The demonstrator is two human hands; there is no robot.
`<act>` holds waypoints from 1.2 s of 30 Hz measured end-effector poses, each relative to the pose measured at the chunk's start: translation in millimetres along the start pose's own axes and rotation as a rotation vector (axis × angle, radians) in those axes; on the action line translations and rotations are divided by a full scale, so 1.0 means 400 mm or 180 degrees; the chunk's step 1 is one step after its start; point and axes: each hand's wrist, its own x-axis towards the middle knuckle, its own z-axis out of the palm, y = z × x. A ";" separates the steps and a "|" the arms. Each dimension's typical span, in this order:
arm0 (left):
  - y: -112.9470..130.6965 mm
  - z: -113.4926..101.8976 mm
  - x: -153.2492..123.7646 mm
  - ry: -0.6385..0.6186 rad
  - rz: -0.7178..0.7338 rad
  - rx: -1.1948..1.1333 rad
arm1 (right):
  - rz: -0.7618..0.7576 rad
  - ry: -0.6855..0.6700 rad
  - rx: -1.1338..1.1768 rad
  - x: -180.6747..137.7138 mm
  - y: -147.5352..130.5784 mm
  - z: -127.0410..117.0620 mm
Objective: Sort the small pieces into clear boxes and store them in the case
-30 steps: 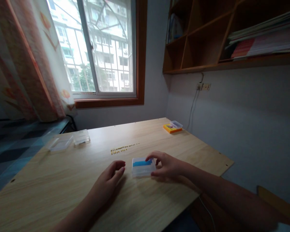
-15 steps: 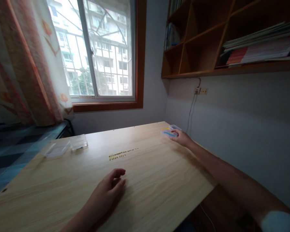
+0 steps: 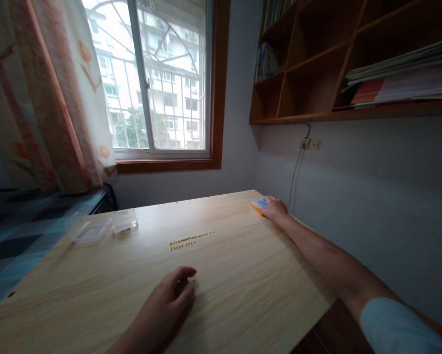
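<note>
My right hand (image 3: pixel 276 208) reaches to the far right corner of the table, its fingers over a small clear plastic box (image 3: pixel 258 203). Blue shows through the top of this box and yellow-orange along its lower side. Whether a lid is fully pressed down on it cannot be made out. My left hand (image 3: pixel 174 295) rests near the front of the table, fingers loosely curved and thumb apart, holding nothing. Beyond it lie two rows of tiny yellow and dark pieces (image 3: pixel 186 240), too small to name.
Two clear plastic containers (image 3: pixel 91 230) (image 3: pixel 125 221) stand at the table's left rear. The wooden table (image 3: pixel 106 280) ends at the wall on the right. A bookshelf (image 3: pixel 312 81) hangs above, over a socket with a cable (image 3: pixel 305 143). A curtained window (image 3: pixel 169 88) is behind.
My right hand has brought the clear piece with blue onto the box with yellow, which stood apart behind it. My left hand keeps its pose. The view has shifted slightly.
</note>
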 end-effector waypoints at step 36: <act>0.016 -0.001 -0.010 0.0173 0.0094 0.0311 | -0.0555 0.0462 -0.0270 -0.111 -0.035 0.083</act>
